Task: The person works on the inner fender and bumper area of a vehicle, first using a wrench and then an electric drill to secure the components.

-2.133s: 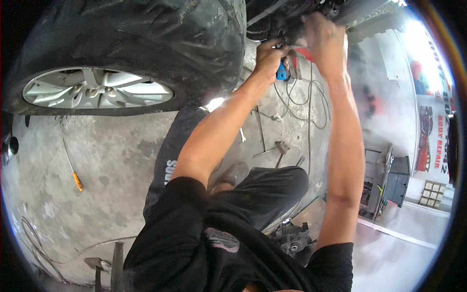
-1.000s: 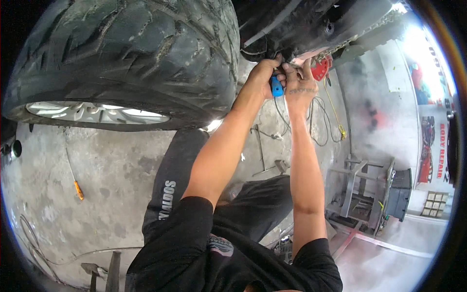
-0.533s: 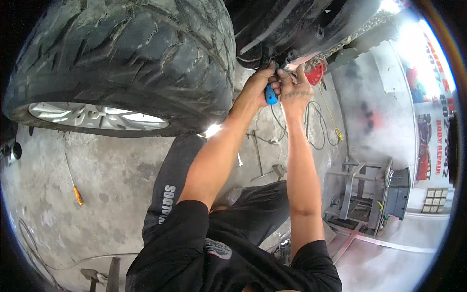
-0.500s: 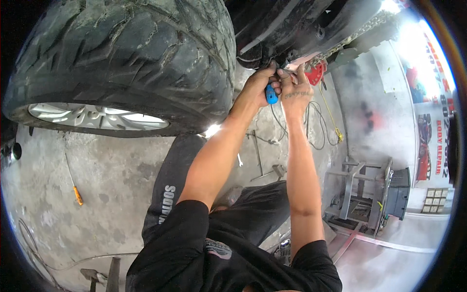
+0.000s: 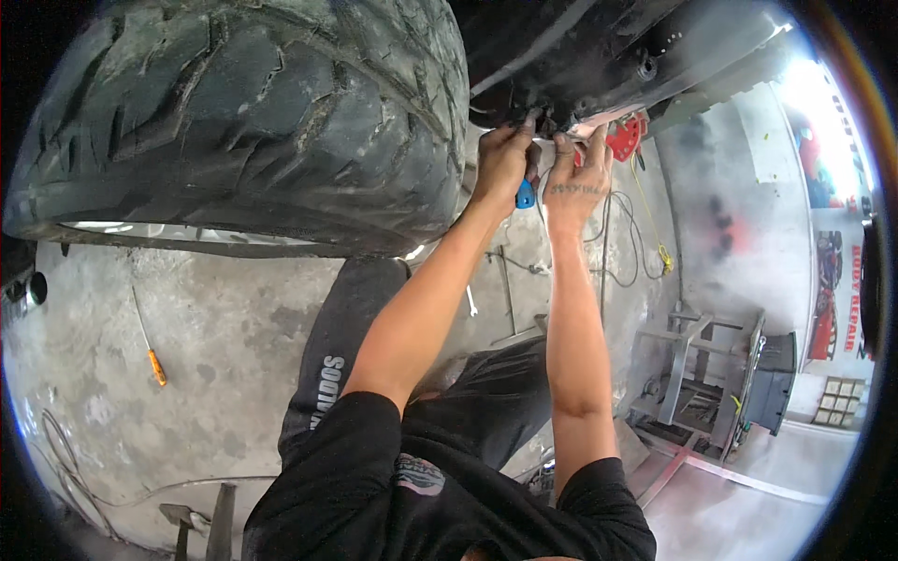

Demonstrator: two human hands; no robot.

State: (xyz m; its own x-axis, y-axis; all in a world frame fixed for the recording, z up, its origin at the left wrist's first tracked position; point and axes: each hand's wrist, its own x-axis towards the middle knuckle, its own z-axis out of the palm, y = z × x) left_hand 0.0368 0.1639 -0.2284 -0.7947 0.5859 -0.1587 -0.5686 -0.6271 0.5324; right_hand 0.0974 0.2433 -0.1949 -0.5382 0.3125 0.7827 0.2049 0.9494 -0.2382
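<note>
My left hand (image 5: 503,166) is raised to the lower edge of a dark vehicle body panel (image 5: 599,70), beside a big muddy tyre (image 5: 234,131). Its fingers are closed round a tool with a blue handle (image 5: 526,194); the tool's working end is hidden. Just to the right, my right hand (image 5: 575,182) reaches up to the same edge, thumb and fingers bent around a spot by a brightly lit strip (image 5: 599,120). Whatever lies between those fingers is too small to make out. A red perforated metal piece (image 5: 627,138) sits right behind the right fingertips.
An orange-handled screwdriver (image 5: 156,367) lies on the concrete floor at left. A wrench (image 5: 471,301) and a thin metal bar (image 5: 508,290) lie below my arms. Cables (image 5: 631,238) coil near the wall. A metal stand (image 5: 687,369) with a dark bin (image 5: 774,383) stands at right.
The view has shifted slightly, with the tyre filling more of it. My right hand has drawn a little away from the left, and less of the blue handle shows.
</note>
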